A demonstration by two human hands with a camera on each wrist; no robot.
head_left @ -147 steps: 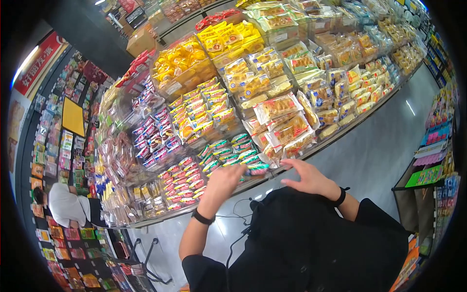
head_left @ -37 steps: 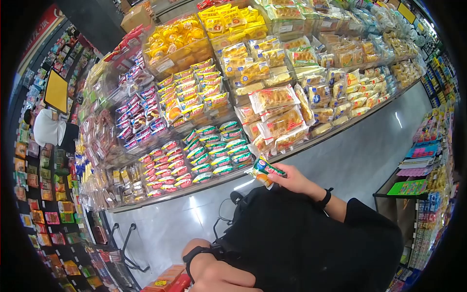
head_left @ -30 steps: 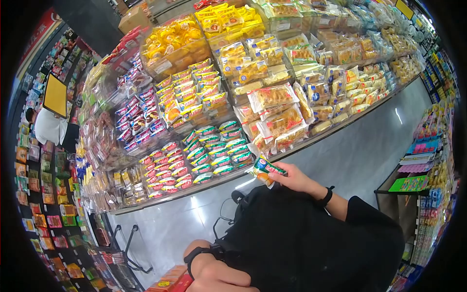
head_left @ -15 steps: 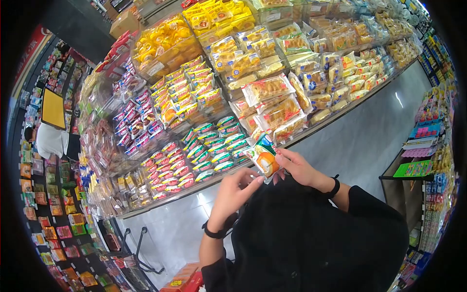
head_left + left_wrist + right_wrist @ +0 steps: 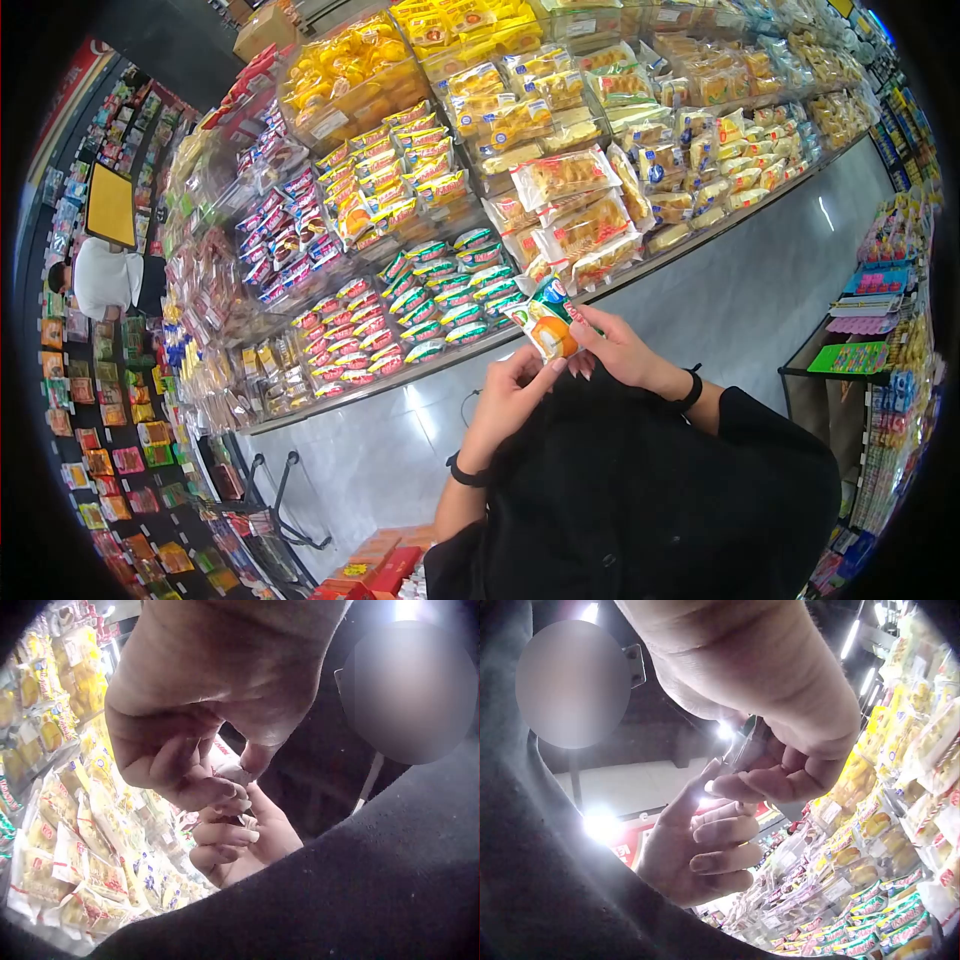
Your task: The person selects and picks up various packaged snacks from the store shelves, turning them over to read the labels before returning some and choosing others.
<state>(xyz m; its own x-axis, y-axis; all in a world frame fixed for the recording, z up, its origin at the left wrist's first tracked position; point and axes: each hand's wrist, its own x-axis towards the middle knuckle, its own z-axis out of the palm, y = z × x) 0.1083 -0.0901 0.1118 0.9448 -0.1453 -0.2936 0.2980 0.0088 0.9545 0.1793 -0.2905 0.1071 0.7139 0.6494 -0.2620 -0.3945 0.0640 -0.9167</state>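
In the head view, a small wrapped snack cake (image 5: 550,332), green and white with a round orange-brown picture, is between both hands in front of the display's edge. My right hand (image 5: 628,358) grips its right side, thumb across the wrapper. The left hand (image 5: 508,398) pinches its lower left corner between thumb and fingers. From the left wrist, the left hand (image 5: 217,690) hides most of the wrapper (image 5: 223,756), with right fingers (image 5: 225,836) close below. The right wrist view shows the right hand (image 5: 772,690) bent over the dark wrapper edge (image 5: 744,746).
A sloped display with clear bins (image 5: 340,235) of wrapped cakes and breads curves ahead. Green packs (image 5: 455,300) lie near its front edge. At left are a person in a white top (image 5: 108,280) and a metal-framed cart (image 5: 285,500). A red box (image 5: 385,575) stands low.
My left hand has risen from low by the body to the snack cake, which the right hand held alone a second ago. The cake has turned to show its picture side.
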